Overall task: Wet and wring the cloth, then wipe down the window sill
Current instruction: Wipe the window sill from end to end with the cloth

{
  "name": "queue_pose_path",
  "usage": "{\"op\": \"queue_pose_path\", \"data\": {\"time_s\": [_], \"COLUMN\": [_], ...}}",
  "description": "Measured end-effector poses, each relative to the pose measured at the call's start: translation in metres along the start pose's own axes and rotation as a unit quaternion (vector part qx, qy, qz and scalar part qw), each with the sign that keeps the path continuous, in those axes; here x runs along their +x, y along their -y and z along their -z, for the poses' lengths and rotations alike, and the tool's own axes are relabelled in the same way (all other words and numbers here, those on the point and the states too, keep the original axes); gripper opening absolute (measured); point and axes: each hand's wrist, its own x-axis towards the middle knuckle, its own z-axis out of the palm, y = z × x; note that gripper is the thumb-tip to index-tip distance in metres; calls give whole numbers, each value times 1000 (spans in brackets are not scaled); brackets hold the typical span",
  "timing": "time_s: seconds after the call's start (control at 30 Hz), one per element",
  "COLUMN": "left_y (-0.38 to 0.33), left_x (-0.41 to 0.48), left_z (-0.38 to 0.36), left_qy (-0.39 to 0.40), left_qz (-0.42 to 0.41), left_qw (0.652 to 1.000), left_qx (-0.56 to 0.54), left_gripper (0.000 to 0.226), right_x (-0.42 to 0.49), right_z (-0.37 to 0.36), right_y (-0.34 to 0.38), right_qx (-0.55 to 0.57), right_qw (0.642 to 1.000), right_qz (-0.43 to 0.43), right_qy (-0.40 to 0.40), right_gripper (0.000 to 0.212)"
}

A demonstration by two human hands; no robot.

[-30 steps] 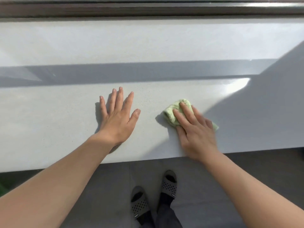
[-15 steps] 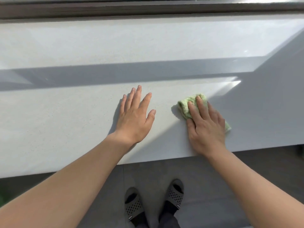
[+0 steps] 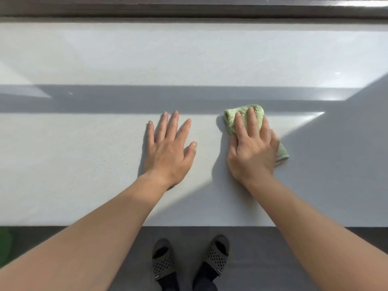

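Cloth point(image 3: 231, 120) farther back on sill point(image 3: 84, 164) than before, right hand point(image 3: 252, 152) atop.

There are two bare hands: the left hand point(image 3: 170, 152) and the right hand point(image 3: 252, 156). There is one green cloth point(image 3: 232, 120), one white window sill point(image 3: 189, 59) and one dark window frame point(image 3: 189, 9) along the top. At the bottom centre are two slippers: the left slipper point(image 3: 162, 261) and the right slipper point(image 3: 216, 253).

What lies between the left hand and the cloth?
Nothing but a bare strip of sill between left hand and cloth, seen in the head view.
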Motion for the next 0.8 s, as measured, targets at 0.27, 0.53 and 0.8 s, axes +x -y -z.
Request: {"op": "queue_pose_path", "data": {"time_s": [0.27, 0.53, 0.8], "left_y": [3, -10, 4], "left_x": [-3, -5, 82], "left_z": [-4, 0, 22], "left_qy": [13, 6, -39], "left_qz": [5, 15, 22], "left_qw": [1000, 999, 994], "left_qx": [3, -38, -101], "left_gripper": [63, 64, 61], "right_x": [53, 23, 144], "right_z": [3, 4, -2], "right_y": [-31, -15, -26], "right_qx": [-13, 3, -14], "right_qw": [992, 964, 996], "right_qz": [101, 252, -2], "right_qy": [77, 87, 92], "right_gripper": [52, 48, 53]}}
